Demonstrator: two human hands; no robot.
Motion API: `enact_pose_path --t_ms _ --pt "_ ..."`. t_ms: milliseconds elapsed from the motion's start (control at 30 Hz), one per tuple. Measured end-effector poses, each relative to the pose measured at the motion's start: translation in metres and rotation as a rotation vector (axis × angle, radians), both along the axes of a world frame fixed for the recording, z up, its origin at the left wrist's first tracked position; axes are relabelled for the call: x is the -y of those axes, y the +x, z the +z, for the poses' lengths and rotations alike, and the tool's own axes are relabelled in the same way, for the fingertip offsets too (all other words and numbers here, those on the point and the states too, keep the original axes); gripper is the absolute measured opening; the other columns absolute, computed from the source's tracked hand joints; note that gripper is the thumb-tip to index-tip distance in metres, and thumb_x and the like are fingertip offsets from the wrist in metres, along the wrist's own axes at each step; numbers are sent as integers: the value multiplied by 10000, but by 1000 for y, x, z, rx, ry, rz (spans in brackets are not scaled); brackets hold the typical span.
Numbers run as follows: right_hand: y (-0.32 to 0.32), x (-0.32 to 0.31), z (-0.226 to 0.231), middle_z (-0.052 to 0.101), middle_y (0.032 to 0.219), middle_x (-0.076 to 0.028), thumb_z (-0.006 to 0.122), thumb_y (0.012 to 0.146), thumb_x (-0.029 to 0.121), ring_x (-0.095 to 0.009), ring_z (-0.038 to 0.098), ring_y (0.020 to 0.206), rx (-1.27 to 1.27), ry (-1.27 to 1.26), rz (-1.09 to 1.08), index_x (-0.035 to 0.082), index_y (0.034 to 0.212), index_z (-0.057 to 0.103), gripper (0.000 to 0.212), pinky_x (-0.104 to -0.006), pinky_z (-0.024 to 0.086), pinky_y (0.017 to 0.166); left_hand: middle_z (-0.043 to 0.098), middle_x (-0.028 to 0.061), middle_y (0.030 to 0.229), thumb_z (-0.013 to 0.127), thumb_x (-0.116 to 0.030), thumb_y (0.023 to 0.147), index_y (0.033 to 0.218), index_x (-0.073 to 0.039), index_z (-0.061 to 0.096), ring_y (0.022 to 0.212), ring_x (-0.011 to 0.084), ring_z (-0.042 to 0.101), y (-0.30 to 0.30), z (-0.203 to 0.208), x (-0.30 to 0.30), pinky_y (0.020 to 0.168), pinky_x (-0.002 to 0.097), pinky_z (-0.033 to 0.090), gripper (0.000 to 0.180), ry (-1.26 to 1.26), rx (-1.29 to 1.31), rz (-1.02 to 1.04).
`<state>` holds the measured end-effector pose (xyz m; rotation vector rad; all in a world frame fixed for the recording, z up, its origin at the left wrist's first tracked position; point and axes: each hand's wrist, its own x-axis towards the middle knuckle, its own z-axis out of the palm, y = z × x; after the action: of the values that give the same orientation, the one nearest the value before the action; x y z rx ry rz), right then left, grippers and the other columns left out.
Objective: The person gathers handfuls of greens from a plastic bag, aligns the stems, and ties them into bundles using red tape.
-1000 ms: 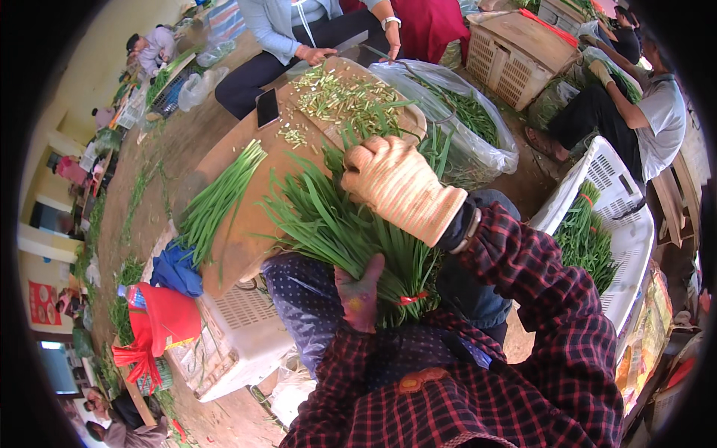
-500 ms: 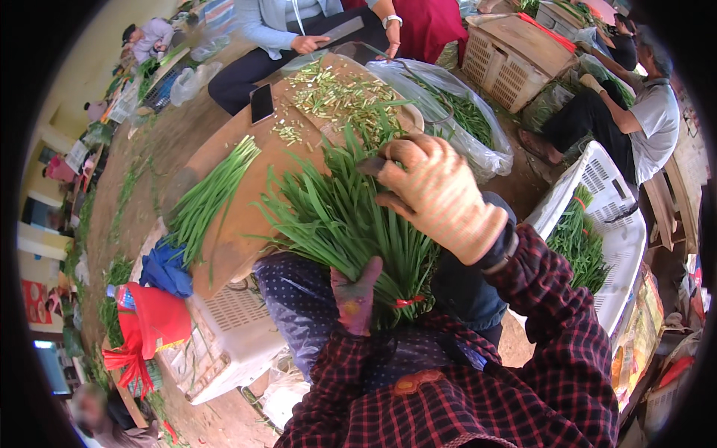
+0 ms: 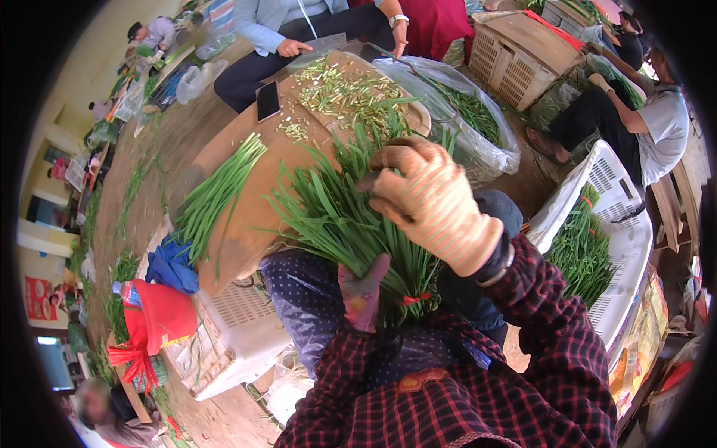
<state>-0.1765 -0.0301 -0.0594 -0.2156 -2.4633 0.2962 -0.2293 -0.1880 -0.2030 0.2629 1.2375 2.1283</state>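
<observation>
A leafy bunch of garlic chives (image 3: 358, 216) lies across my lap, tied near its lower end with a red band (image 3: 416, 299). My left hand (image 3: 362, 293), in a stained purple-pink glove, is closed round the bunch's left side, thumb up. Above the leaves is my right hand (image 3: 429, 198), in a pale orange glove, fingers curled toward the thumb at the leaf tips. A dark bit shows at its fingertips; I cannot make out what it is. On the round board (image 3: 246, 187) lies a loose sheaf of garlic chives (image 3: 224, 187), pale ends pointing away from me.
Cut stalk pieces (image 3: 351, 93) and a phone (image 3: 268, 101) lie on the board. A white crate (image 3: 631, 231) with tied greens stands right. Left are a red bag (image 3: 168, 317), blue cloth (image 3: 172, 267) and white crate (image 3: 250, 336). Opposite, a person holds a broad blade (image 3: 325, 43).
My right hand has shifted slightly left and down over the leaf tips. The left hand keeps its hold on the bunch. The whole view has shifted a little.
</observation>
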Motion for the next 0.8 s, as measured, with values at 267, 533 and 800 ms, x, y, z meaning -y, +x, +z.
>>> enact_pose_path --t_ms 267,533,800 --pt "-27 -8 -17 609 1002 -52 662 730 125 -282 548 1035 -8 -215 193 90 820 662 97 -395 458 878 652 0 1078 698 93 791 1167 -74 618 962 120 606 1 -2 -5 872 271 483 419 -27 -66 -13" --pt "67 -2 -39 621 806 -104 722 791 305 -287 618 752 199 -752 92 68 845 684 246 -379 504 708 639 24 1133 704 47 797 1188 -67 608 998 153 607 -15 1 7 907 294 481 418 25 138 133" --pt "22 66 -105 424 1347 -263 857 582 402 -442 451 1219 386 -635 -194 56 1408 363 1023 -464 425 1008 545 43 1264 691 64 811 1341 -96 439 1111 159 554 -12 11 2 946 306 472 608 -45 13 68"
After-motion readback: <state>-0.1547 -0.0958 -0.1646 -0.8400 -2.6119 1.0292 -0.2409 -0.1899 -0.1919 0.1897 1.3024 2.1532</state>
